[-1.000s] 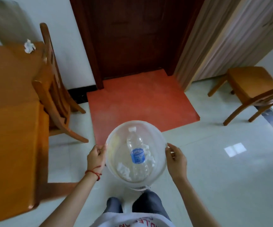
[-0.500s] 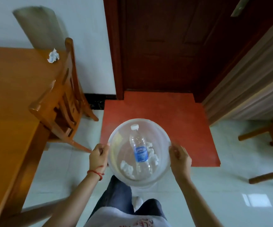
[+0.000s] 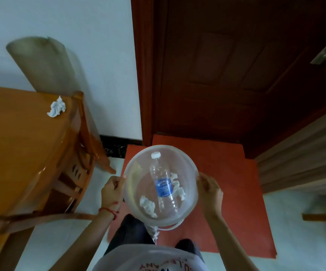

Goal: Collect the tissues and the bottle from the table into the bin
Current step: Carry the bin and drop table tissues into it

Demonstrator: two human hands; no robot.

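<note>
Since a moment ago the bin (image 3: 161, 184) has come closer to the table (image 3: 21, 143), so the last tissue (image 3: 56, 109) near its far edge by the chair (image 3: 76, 153) now looks larger, while the bottle (image 3: 163, 182) lies inside the bin with two tissues beside it. I judge that freeing a hand to reach for it could tip the bin, since it hangs in the air over the red mat (image 3: 226, 182) on rim grips alone. The left hand (image 3: 112, 191) and right hand (image 3: 210, 190) each curl their fingers shut on opposite sides of the rim, forearms angled in from below
</note>
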